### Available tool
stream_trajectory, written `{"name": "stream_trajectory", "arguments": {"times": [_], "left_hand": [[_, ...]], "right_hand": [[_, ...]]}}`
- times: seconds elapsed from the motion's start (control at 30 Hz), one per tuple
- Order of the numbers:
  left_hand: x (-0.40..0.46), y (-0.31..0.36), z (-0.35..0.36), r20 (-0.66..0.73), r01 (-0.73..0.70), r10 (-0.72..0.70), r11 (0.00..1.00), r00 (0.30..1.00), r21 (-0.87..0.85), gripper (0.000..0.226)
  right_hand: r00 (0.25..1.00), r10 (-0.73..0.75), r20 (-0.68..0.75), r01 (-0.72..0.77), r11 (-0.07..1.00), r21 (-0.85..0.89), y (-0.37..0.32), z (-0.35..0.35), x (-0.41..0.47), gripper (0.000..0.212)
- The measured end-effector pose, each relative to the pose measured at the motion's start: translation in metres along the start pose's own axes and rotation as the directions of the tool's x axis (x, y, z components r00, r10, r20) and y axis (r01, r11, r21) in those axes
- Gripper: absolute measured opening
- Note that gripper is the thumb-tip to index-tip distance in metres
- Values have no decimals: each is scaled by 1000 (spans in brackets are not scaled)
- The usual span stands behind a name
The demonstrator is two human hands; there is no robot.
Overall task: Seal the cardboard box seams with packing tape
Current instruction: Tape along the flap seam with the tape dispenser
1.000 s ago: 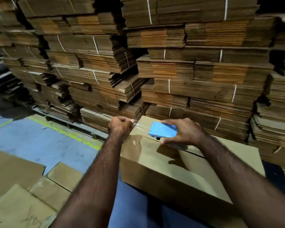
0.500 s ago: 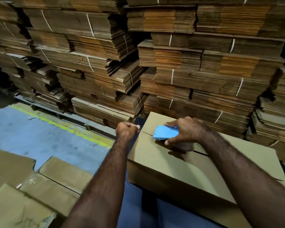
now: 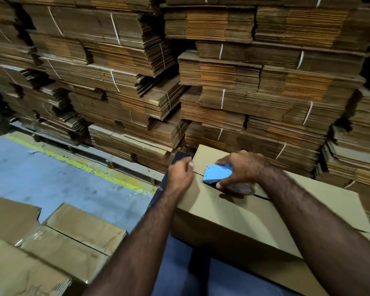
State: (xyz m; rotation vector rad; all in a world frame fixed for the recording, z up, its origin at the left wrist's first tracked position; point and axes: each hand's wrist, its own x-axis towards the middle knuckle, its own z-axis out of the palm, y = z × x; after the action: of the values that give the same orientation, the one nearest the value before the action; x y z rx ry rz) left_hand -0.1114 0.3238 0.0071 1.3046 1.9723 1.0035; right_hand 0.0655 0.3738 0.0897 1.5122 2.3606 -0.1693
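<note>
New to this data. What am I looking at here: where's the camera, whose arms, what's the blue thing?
There is no robot: a person works with bare hands, filmed by one wide-angle camera on their head, looking forward and down. The right hand has its grip on a blue tape dispenser, set on the centre seam of a closed cardboard box. The left hand sits at the box's far-left edge by the seam's end, fingers curled; any tape there is too faint to tell. Behind stand strapped stacks of flat cardboard; more boxes lie lower left on the blue floor.
</note>
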Motion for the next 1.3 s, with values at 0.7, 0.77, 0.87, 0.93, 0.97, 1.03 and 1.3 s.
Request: {"name": "stream_trajectory", "arguments": {"times": [0.7, 0.77, 0.87, 0.93, 0.97, 1.03, 1.3], "left_hand": [[-26, -11, 18, 264, -413, 320, 764, 910, 496, 69], [-21, -11, 17, 272, -430, 334, 737, 902, 522, 70], [-17, -14, 14, 317, -464, 339, 684, 886, 563, 69], [-15, -15, 13, 342, -488, 349, 649, 872, 583, 64], [-14, -15, 13, 350, -496, 352, 637, 868, 590, 62], [-13, -13, 14, 365, -500, 342, 628, 866, 597, 61], [-12, -9, 8, 346, -454, 295, 588, 891, 669, 60]], "right_hand": [[996, -54, -75, 55, 998, 18, 3, 5, -3, 67], [995, -64, -82, 65, 998, 9, 8, 4, -2, 66], [996, -74, -39, 74, 997, -9, 45, 9, -13, 67], [999, -49, 11, 49, 999, 2, 67, 14, -23, 70], [999, -34, 20, 34, 999, 0, 71, 16, -26, 71], [1000, -26, 11, 26, 999, -29, 67, 15, -24, 73], [1000, -2, 5, 2, 998, 58, 56, 14, -26, 72]]}}
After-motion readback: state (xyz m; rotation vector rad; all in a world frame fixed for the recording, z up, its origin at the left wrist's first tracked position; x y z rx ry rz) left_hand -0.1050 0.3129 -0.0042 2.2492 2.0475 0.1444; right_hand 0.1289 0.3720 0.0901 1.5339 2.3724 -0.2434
